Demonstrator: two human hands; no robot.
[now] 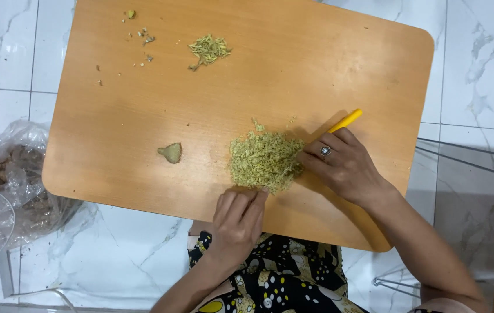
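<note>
Head view is showing the minced greenish heap (265, 160) lying near the surface's (142, 116) near edge, left hand (237, 223) flat and open against it, right hand (342, 165) closing its grip on a yellow-handled knife (345, 120). Bits risk scattering off that edge. A crumpled clear bag (17, 174) is sitting beyond the left edge.

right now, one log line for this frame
left hand: touching minced pile | right hand: holds yellow-handled tool | board: uncut chunk
</note>
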